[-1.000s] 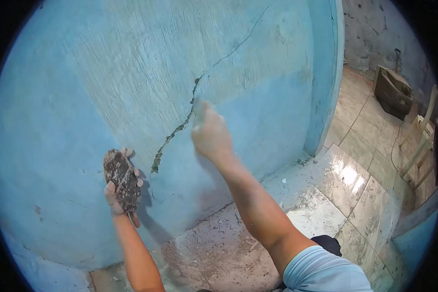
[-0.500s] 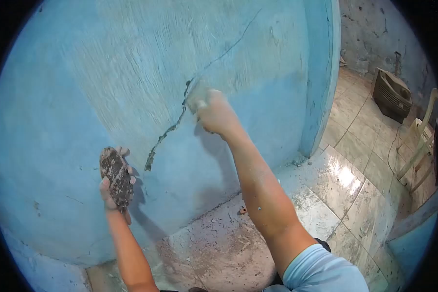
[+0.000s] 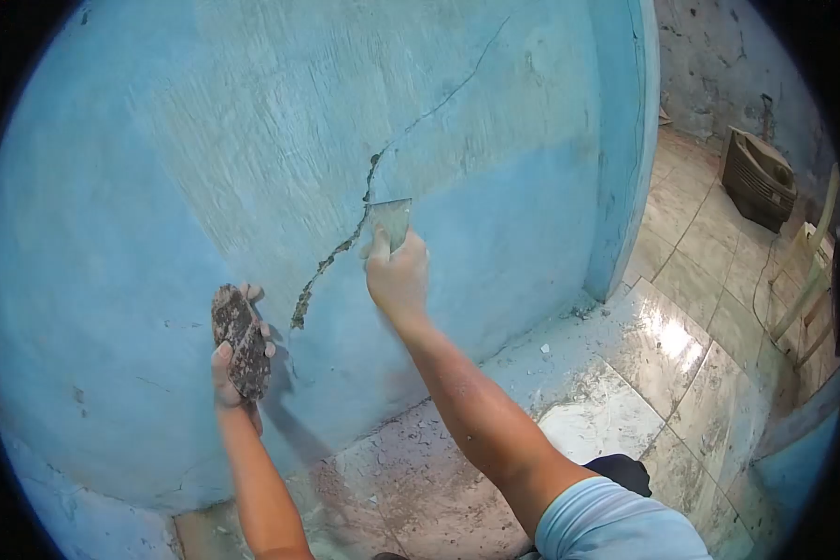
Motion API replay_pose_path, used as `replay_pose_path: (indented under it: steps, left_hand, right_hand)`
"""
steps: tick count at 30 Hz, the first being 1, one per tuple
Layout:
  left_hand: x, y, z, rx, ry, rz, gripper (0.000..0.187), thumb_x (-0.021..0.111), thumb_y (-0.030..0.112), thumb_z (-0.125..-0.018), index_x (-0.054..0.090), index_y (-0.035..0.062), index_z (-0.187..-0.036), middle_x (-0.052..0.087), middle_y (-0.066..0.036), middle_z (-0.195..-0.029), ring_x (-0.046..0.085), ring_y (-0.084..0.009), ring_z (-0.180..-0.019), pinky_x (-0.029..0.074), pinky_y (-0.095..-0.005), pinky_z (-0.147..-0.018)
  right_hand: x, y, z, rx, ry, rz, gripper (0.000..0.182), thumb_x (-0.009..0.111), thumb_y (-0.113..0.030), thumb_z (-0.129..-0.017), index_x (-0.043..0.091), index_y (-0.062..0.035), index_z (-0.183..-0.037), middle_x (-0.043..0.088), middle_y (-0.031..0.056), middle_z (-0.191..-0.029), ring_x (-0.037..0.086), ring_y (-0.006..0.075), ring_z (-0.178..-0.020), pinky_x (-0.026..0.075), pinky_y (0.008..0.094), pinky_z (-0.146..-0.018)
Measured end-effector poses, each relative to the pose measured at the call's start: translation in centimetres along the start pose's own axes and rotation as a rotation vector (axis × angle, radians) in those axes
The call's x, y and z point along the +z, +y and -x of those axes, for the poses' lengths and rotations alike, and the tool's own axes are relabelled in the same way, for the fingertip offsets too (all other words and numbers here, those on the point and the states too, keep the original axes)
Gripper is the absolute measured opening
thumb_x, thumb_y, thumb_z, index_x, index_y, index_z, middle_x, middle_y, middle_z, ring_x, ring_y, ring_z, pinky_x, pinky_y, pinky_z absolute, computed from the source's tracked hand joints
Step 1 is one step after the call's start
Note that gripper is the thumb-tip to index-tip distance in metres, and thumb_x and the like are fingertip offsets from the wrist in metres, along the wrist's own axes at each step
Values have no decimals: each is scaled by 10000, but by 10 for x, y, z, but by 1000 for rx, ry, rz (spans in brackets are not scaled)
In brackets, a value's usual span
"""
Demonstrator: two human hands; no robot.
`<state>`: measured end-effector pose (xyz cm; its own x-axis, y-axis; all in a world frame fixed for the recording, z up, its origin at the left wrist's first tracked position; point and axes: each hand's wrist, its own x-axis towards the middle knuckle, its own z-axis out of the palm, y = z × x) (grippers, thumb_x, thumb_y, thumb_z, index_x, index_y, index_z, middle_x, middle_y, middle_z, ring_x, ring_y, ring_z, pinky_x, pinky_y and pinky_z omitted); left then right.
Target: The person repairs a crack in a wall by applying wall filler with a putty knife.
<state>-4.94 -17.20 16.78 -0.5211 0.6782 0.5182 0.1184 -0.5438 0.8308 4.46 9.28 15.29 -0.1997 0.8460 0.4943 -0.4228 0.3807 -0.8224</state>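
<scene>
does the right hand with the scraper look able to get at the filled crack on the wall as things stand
Probably yes. The right hand holds the scraper blade up, right beside the crack in the blue wall, with nothing between them. The left hand, holding a mortar-caked board, sits lower and clear.

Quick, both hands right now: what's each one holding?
Left hand: closed around a flat board caked with dark filler.
Right hand: closed on a putty knife, blade against the cracked blue wall.

The right hand [image 3: 398, 275] gripped a putty knife [image 3: 394, 220], its blade against the cracked blue wall [image 3: 495, 215]. The left hand [image 3: 233, 359] held a mortar-caked board [image 3: 240, 342] near the crack [image 3: 341, 247].
</scene>
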Motion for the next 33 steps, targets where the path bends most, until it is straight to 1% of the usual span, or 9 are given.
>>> replay_pose_path:
  steps: [9, 12, 15, 18, 23, 25, 27, 31, 33]
  left_hand:
    - [1, -1, -1, -16, 13, 13, 1041, 803, 435, -870, 294, 11, -1673, 408, -155, -1630, 616, -217, -1090, 611, -373, -786]
    - [1, -2, 1, -45, 33, 19, 1080, 830, 429, -825, 311, -1, -1669, 416, -173, -1634, 629, -212, -1087, 609, -362, -778]
    - [-5, -2, -3, -81, 26, 19, 1101, 843, 426, -807, 308, -3, -1668, 416, -181, -1625, 633, -214, -1079, 618, -368, -772]
    - [-2, -2, 1, -85, 29, 41, 1109, 842, 423, -807, 296, -3, -1672, 419, -184, -1616, 631, -215, -1081, 616, -370, -775]
    - [-3, -5, 1, -66, 37, 96, 1118, 830, 422, -811, 272, -9, -1678, 427, -190, -1604, 628, -216, -1079, 612, -374, -787]
    - [-6, -5, 0, -62, 26, 84, 1117, 826, 428, -811, 274, -12, -1677, 428, -193, -1606, 629, -216, -1079, 612, -370, -789]
    - [-5, -2, -2, -57, 20, 66, 1111, 821, 432, -814, 278, -11, -1676, 433, -196, -1607, 634, -216, -1077, 613, -364, -787]
    - [2, -2, 0, -51, 38, 57, 1090, 812, 440, -822, 293, 0, -1674, 454, -198, -1602, 647, -212, -1065, 618, -350, -775]
    - [2, -1, 0, -54, 44, 48, 1085, 810, 443, -822, 299, 4, -1673, 466, -195, -1594, 651, -208, -1059, 620, -346, -772]
  right_hand:
    - [22, 3, 6, 98, 76, -156, 257, 599, -198, -1063, 690, 26, -975, 724, 128, -756, 680, 248, -639, 517, 424, -645]
    - [32, -6, 2, 382, 84, -440, 227, 601, -182, -1058, 664, 36, -1075, 717, 150, -754, 684, 266, -640, 508, 458, -626]
    - [22, -15, -9, -169, -3, 279, 203, 610, -187, -1064, 639, 7, -1114, 705, 105, -744, 634, 203, -572, 481, 411, -535]
    - [15, -3, -3, -166, -33, 231, 206, 588, -154, -1044, 609, 16, -1158, 727, 204, -792, 700, 386, -658, 518, 527, -634]
    - [-18, 9, -29, 645, -278, -704, 217, 635, -183, -1038, 608, 32, -1039, 721, 214, -761, 704, 384, -616, 500, 523, -557]
    - [-16, 12, -31, 387, -254, -414, 214, 644, -191, -1039, 636, 21, -1061, 726, 161, -757, 698, 319, -609, 502, 497, -553]
    - [-2, 18, -18, -306, -80, 346, 206, 648, -205, -1049, 671, -6, -1096, 731, 72, -751, 674, 205, -580, 503, 433, -524]
    - [-5, 24, -10, 30, -60, -40, 220, 636, -171, -1050, 669, 8, -1173, 770, 97, -810, 728, 218, -610, 550, 431, -563]
    - [-18, -2, -13, 209, -132, -206, 306, 637, -203, -1029, 649, 47, -1204, 775, 177, -840, 757, 351, -736, 562, 476, -663]
